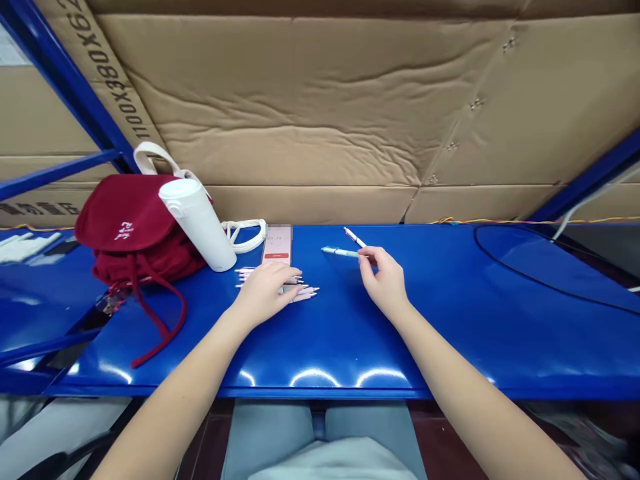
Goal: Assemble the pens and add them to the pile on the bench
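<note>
Head view looks down on a blue metal shelf [450, 327] standing before a wall of brown cardboard [320, 100]. On the left part of the shelf sits a dark red cloth bag [125, 213]; its flap is closed, so its contents cannot be seen. A white bottle [197, 223] leans against this bag, tilted, and a phone [277, 245] with a blurred screen lies just beside the bottle. The left hand [265, 293] rests flat and open, with the fingers a little spread, over a loose bunch of pink pens [305, 293]; this low, light pressure is a good way to keep them together. The right hand [385, 283] is narrow: its thumb and fingers pinch a white pen [355, 237] and a teal-tipped pen [340, 252] close to their ends, slightly above the shelf and near the pink pens.
</note>
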Demonstrator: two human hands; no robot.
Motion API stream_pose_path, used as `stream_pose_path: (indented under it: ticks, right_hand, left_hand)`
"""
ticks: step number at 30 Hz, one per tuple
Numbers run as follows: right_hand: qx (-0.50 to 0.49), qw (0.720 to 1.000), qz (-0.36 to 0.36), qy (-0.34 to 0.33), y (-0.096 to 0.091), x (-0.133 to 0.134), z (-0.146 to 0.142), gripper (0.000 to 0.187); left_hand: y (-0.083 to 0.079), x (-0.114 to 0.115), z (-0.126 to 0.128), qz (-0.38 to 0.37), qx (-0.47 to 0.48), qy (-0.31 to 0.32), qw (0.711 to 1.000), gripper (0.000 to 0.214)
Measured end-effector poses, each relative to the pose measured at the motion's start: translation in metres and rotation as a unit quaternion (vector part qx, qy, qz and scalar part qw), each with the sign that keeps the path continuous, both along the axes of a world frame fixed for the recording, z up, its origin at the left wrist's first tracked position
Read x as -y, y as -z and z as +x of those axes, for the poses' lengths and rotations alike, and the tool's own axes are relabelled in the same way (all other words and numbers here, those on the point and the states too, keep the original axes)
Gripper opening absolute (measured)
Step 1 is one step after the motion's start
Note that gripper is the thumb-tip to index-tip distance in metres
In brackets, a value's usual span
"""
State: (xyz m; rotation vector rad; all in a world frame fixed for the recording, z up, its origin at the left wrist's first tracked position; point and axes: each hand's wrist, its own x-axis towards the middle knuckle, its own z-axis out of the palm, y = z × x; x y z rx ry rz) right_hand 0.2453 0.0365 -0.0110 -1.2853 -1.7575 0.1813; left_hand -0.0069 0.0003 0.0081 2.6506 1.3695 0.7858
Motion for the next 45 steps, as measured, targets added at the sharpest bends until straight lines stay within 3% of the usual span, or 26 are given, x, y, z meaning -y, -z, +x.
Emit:
stream_pose_path:
  ticks: [4, 9, 15, 21, 25, 30, 36, 41, 45]
  right_hand:
    - [-0.177, 0.977, -0.093, -0.078, -0.009, 0.028, -0.019, 0.017]
    - [-0.226, 0.925, -0.230, -0.201, -0.013, 0.042, -0.035, 0.022]
    - [-0.024, 0.974, -0.154, -0.162, -0.012, 0.037, -0.030, 0.038]
    - [0.038, 0.958, -0.182, -0.217, -0.009, 0.033, -0.030, 0.039]
    - [0.057, 0.957, -0.182, -0.217, -0.011, 0.035, -0.029, 0.034]
    - [0.035, 0.955, -0.172, -0.237, -0.012, 0.034, -0.026, 0.015]
    - [0.056, 0.955, -0.195, -0.218, -0.010, 0.032, -0.025, 0.035]
    - [0.017, 0.955, -0.182, -0.232, -0.010, 0.033, -0.024, 0.013]
    - [0.027, 0.958, -0.177, -0.224, -0.009, 0.031, -0.024, 0.028]
  left_hand:
    - [-0.001, 0.004, 0.008, 0.114, 0.029, -0.016, 0.993, 0.034]
    - [0.004, 0.007, 0.010, 0.095, -0.009, 0.029, 0.995, 0.022]
    - [0.008, 0.009, 0.010, 0.078, -0.010, 0.027, 0.997, 0.026]
    - [0.009, 0.008, 0.010, 0.061, -0.029, 0.048, 0.997, 0.027]
    - [0.007, 0.010, 0.010, 0.021, -0.021, 0.053, 0.998, 0.028]
    - [0.004, 0.010, 0.010, -0.010, -0.009, 0.045, 0.999, 0.024]
    - [0.003, 0.008, 0.010, -0.006, -0.010, 0.027, 1.000, 0.020]
    - [0.003, 0.007, 0.010, -0.012, -0.009, 0.027, 1.000, 0.020]
    - [0.004, 0.007, 0.011, -0.005, -0.006, 0.029, 1.000, 0.021]
